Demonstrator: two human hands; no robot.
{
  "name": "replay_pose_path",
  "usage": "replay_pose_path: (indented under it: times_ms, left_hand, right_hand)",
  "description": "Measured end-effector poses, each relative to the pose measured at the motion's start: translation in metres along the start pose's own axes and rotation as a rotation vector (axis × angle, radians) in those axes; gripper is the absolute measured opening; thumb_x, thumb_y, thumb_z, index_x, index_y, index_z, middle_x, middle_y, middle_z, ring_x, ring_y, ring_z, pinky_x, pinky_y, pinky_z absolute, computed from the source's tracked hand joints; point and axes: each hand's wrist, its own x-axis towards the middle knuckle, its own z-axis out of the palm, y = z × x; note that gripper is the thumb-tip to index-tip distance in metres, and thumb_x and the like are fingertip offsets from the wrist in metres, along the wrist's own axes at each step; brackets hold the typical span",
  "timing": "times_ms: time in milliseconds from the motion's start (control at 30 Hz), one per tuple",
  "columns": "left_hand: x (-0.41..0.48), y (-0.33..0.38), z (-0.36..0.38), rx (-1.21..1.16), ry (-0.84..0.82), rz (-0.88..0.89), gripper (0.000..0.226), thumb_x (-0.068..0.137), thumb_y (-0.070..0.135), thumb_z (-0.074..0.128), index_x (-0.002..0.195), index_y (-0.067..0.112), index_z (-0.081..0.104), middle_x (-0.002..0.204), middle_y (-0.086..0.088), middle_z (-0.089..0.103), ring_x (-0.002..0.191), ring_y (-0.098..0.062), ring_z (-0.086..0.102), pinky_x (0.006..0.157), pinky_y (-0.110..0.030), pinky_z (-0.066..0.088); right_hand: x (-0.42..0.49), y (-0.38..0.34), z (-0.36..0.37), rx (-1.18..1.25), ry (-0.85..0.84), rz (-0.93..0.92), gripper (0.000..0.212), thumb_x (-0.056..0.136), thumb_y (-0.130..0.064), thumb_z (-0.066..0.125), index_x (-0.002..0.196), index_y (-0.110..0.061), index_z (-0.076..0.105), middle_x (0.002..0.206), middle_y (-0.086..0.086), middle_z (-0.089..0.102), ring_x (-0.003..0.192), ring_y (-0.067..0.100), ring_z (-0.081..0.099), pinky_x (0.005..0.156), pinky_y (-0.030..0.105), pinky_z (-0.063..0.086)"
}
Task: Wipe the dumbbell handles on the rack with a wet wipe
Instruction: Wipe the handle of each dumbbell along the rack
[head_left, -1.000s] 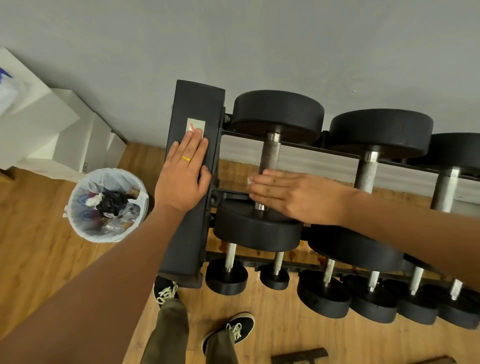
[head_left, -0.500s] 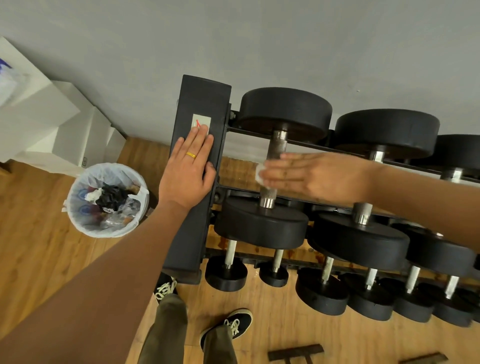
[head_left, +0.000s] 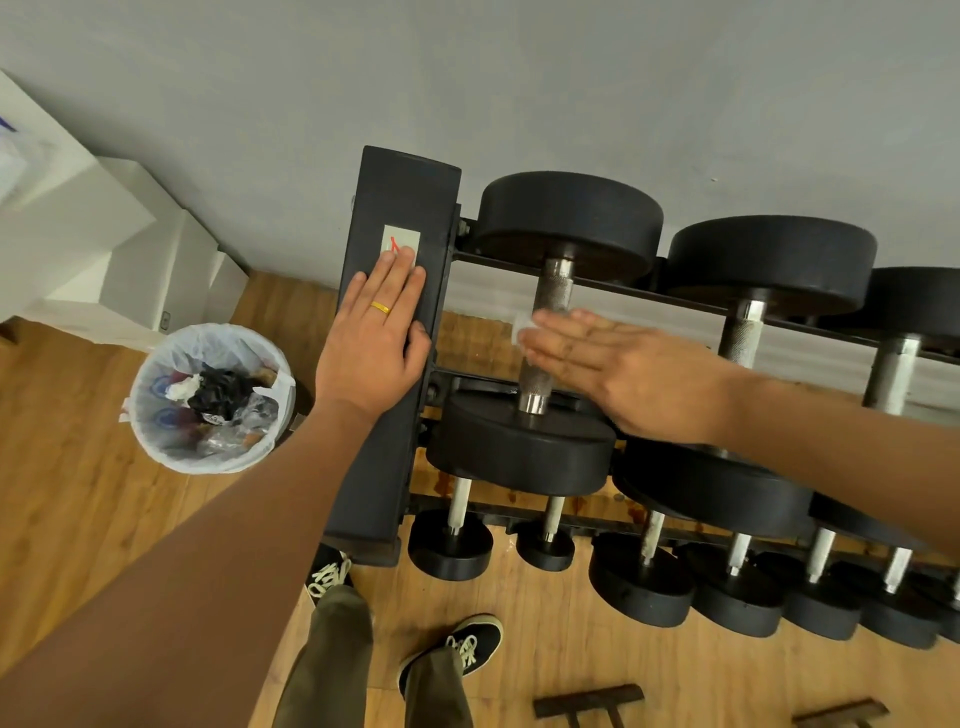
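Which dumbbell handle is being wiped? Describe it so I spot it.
Find the black rack's end post, where the left hand rests flat. The dumbbell handle right beside it on the top row is the one. Only it has the right hand pressing a white wet wipe against it.

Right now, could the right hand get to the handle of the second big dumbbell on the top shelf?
Probably yes. The right hand, pressing the wet wipe on the first handle, is right beside the second handle, whose upper stretch shows bare with nothing over it.
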Motion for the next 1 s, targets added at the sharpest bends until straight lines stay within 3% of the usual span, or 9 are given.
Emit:
replay_pose_path:
  times_ms: [167,300,467,733,900,1000]
  left_hand:
    - [0.0,-0.001,-0.001,0.008,-0.007,-0.002,0.057,0.102,0.026,0.035,0.155,0.005,0.039,0.166,-0.011,0.029,0.156,-0.023,0.02,0.128,-0.046,0.016]
    - [0.0,0.001,-0.002,0.02,-0.014,0.004,0.057,0.102,0.027,0.033,0.155,0.006,0.039,0.166,-0.011,0.028,0.156,-0.023,0.019,0.128,-0.046,0.016]
    - [-0.015,-0.005,-0.003,0.073,-0.052,0.014,0.059,0.105,0.032,0.031,0.159,0.01,0.032,0.169,-0.009,0.019,0.157,-0.022,0.014,0.127,-0.048,0.014]
    - [-0.026,-0.011,0.001,0.064,0.005,0.036,0.056,0.104,0.029,0.035,0.156,0.008,0.038,0.166,-0.013,0.029,0.156,-0.026,0.022,0.126,-0.048,0.017]
    - [-0.027,-0.01,0.001,0.047,0.013,0.039,0.056,0.104,0.03,0.035,0.156,0.009,0.038,0.165,-0.013,0.031,0.155,-0.026,0.023,0.126,-0.048,0.017]
    - [-0.027,-0.011,0.002,0.053,0.019,0.042,0.055,0.105,0.029,0.035,0.156,0.009,0.038,0.165,-0.014,0.03,0.155,-0.027,0.023,0.125,-0.049,0.019]
  right_hand:
    - [0.002,-0.003,-0.003,-0.031,-0.063,-0.186,0.066,0.086,-0.015,0.051,0.151,-0.014,0.042,0.159,0.006,0.036,0.149,0.023,0.026,0.121,0.044,0.017]
    - [0.006,-0.002,-0.009,-0.052,-0.056,-0.036,0.055,0.102,-0.029,0.028,0.154,-0.011,0.035,0.162,0.01,0.025,0.152,0.024,0.015,0.126,0.041,0.005]
    - [0.026,0.001,-0.023,-0.017,-0.077,0.132,0.067,0.105,-0.049,0.014,0.156,-0.007,0.024,0.164,0.012,0.015,0.154,0.027,0.005,0.125,0.042,0.003]
    - [0.038,0.007,-0.03,-0.003,-0.13,0.23,0.065,0.104,-0.045,0.019,0.154,-0.004,0.031,0.162,0.016,0.026,0.153,0.028,0.017,0.124,0.041,0.01]
    - [0.028,-0.011,-0.033,0.174,-0.319,0.058,0.075,0.101,-0.057,-0.004,0.16,-0.014,0.015,0.167,0.005,0.008,0.154,0.016,-0.007,0.124,0.035,-0.007]
    - [0.032,-0.001,-0.042,0.133,-0.356,0.014,0.08,0.098,-0.061,-0.01,0.16,-0.017,0.014,0.167,0.002,0.005,0.153,0.013,-0.009,0.122,0.033,-0.012]
